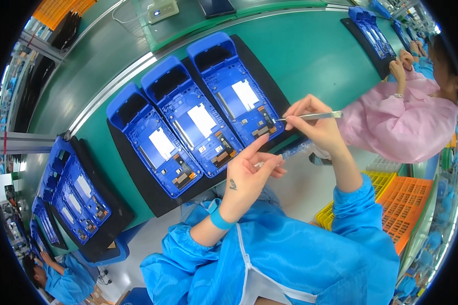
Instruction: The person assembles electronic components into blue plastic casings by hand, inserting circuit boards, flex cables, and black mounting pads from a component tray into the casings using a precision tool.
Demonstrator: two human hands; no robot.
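My right hand [318, 122] pinches a pair of metal tweezers [320, 116], its tip at the small dark parts near the lower right end of the right-hand blue housing [239, 94]. Stretched toward that housing's lower edge is the index finger of my left hand [247, 175]. The other left fingers curl around a small white piece [259, 164], whose kind I cannot make out. Beside it lie a middle blue housing [193, 117] and a left blue housing [155, 142], each with a white rectangle, a dark upper window and flat brown connectors.
The housings lie on a black mat [160, 203] on a green bench [310, 51]. More housings on a mat [81, 203] stand left. A co-worker in pink [397, 122] sits right, near other housings [371, 38]. Yellow and orange crates [404, 203] stand by my right arm.
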